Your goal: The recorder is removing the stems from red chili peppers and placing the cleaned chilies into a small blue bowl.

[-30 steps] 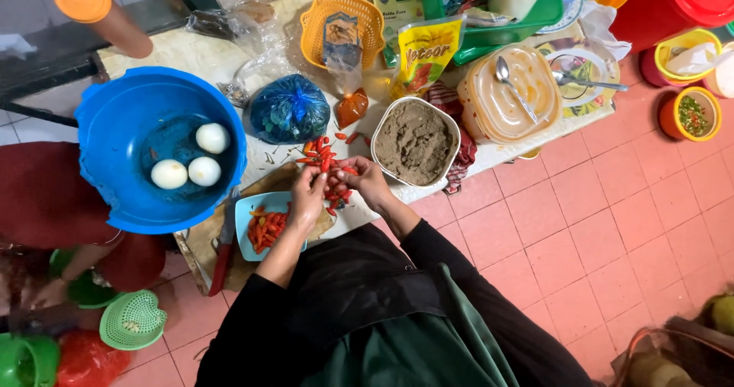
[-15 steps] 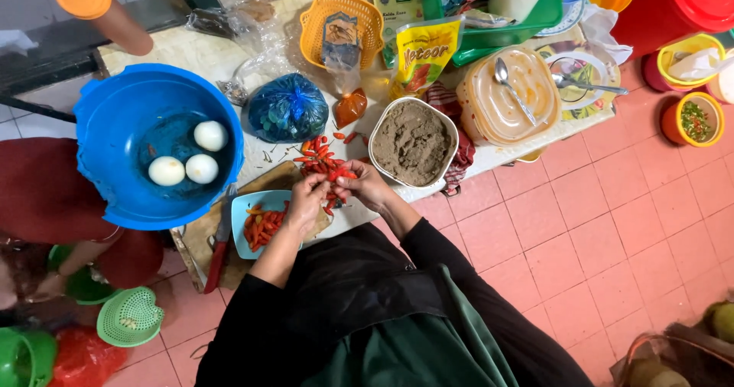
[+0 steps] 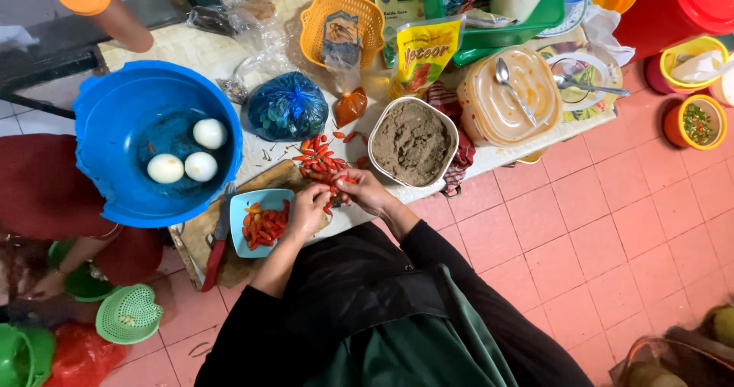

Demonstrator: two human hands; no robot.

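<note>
While my left hand (image 3: 307,213) and right hand (image 3: 365,191) pinched one red chili (image 3: 333,194) between them, at six o'clock of the chili pile (image 3: 319,161), I judged destemming underway, the light-blue plate (image 3: 261,220) waiting at eight o'clock.

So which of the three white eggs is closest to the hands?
The egg at the lower right of the blue bowl; the others lie further left and higher. Both hands work over the red chillies.

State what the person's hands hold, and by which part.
Both hands, left hand and right hand, pinch one small red chili; the exact part cannot be told.
</note>
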